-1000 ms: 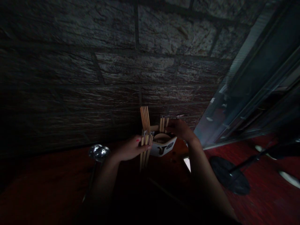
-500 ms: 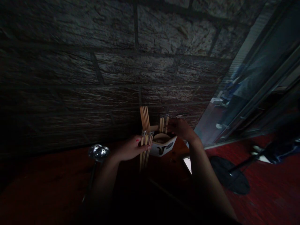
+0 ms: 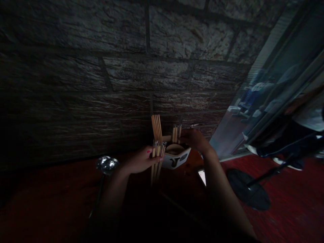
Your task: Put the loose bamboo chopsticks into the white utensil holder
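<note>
My left hand point(image 3: 141, 160) is closed around a bundle of wrapped chopsticks point(image 3: 156, 165), held upright in front of a white box point(image 3: 177, 161) with a dark printed mark. More chopsticks point(image 3: 156, 126), of a brown wood, stand upright behind that bundle at the box's left side. A round opening, or a tan container point(image 3: 174, 147), shows inside the box. At the back right, my right hand point(image 3: 193, 139) pinches the side of some shorter-looking wrapped chopsticks point(image 3: 175, 134); its fingertips are dim and partly hidden.
Two metal perforated ladles point(image 3: 109, 166) lie left on the dark red table point(image 3: 50, 199). A lit phone point(image 3: 202, 176) rests beside my right forearm. A stone wall point(image 3: 126, 72) rises close behind. On the right are a glass door, a black round stand base point(image 3: 248, 189) and a person's legs point(image 3: 273, 141).
Both my hands and the chopsticks stay almost where they were. At the right, a person's legs and shoes have come further into view beyond the door.
</note>
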A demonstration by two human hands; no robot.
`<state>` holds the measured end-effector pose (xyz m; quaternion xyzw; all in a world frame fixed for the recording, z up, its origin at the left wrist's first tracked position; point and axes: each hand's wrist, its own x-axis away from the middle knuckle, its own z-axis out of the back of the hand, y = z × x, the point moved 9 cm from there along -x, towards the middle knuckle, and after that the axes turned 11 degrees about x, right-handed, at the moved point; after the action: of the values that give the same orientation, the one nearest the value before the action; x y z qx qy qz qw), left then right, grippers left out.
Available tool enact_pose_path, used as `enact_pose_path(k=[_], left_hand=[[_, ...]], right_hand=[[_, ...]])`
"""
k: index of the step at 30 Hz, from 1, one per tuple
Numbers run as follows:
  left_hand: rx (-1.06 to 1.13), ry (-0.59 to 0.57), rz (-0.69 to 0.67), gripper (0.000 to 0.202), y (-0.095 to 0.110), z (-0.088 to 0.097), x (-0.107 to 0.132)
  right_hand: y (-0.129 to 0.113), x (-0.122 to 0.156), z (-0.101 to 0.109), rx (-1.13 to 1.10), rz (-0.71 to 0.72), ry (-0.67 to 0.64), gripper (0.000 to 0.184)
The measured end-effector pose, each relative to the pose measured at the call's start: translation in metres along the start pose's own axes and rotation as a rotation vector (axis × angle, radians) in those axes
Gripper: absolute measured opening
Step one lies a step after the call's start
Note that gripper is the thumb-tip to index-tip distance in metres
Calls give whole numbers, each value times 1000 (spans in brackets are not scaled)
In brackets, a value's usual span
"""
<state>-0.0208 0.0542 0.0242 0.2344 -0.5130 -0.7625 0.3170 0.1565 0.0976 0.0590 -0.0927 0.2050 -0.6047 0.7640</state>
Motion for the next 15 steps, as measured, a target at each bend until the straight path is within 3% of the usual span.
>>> enact_pose_path(k=[15], left_hand=[[-26,-5,-63,20,0,1,0]], right_hand=[[8,1,2,-7,-29,-1,15]])
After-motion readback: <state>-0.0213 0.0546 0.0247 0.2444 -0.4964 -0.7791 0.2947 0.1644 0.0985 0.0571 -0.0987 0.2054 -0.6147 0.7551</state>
